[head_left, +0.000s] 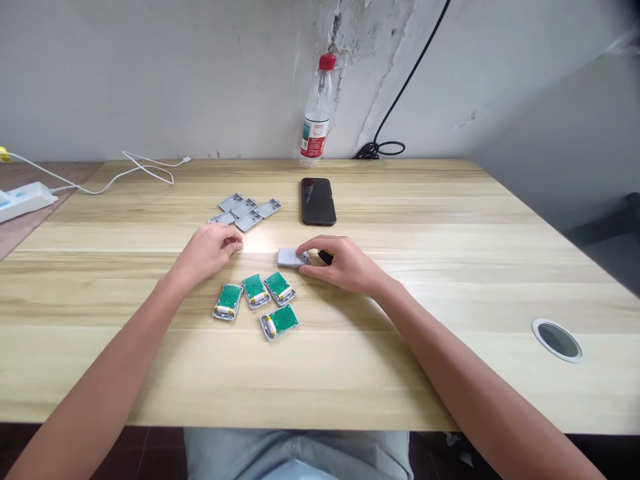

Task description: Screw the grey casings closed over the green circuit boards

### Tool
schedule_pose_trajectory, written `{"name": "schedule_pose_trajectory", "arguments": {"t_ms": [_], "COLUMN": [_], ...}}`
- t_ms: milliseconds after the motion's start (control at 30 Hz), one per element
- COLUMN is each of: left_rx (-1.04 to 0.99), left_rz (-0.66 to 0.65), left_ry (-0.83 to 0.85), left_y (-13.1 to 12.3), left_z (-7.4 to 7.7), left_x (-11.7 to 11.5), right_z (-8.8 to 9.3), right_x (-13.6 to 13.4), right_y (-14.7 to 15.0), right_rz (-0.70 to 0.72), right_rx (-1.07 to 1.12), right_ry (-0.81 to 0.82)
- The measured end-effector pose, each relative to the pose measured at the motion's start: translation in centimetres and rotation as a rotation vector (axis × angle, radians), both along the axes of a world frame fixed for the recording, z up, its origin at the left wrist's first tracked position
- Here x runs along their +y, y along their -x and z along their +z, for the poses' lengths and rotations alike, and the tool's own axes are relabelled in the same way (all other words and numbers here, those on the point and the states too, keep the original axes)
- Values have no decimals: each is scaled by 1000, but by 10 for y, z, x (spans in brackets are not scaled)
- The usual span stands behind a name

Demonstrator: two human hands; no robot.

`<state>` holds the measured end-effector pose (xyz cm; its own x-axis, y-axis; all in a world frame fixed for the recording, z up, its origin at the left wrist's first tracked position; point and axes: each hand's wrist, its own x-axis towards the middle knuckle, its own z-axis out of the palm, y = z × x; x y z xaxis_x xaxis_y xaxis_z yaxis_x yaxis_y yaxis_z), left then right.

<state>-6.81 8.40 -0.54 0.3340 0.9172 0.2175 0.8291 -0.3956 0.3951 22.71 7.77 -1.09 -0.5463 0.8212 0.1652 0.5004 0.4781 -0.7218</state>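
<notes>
My right hand (340,264) rests on the wooden table (450,267), fingers curled onto a small grey case (289,257); a dark yellow-tipped object (325,254) shows under the fingers. My left hand (209,249) lies on the table with fingers curled, thumb and forefinger pinched together, close to a pile of several empty grey covers (246,211). Below both hands lie several open cases with green circuit boards and yellow batteries (256,291).
A black phone (318,201) lies face up beyond my hands. A plastic bottle with a red cap (317,113) stands at the wall, next to a black cable (380,148). A white cable (145,167) and power strip (23,200) sit far left. A cable hole (557,339) is at right.
</notes>
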Motion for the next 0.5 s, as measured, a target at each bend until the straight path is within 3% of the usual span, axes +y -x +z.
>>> {"name": "schedule_pose_trajectory", "arguments": {"t_ms": [233,500], "left_rx": [174,-24], "left_rz": [-27,-389], "left_ry": [-64,35], "left_y": [-20,-81], "left_z": [-3,11], "left_x": [-1,-3], "right_z": [-2,-14], "right_x": [-1,-1], "right_y": [3,3], "right_rz": [18,-94], "right_rx": [8,-21], "right_ry": [-11,1]}}
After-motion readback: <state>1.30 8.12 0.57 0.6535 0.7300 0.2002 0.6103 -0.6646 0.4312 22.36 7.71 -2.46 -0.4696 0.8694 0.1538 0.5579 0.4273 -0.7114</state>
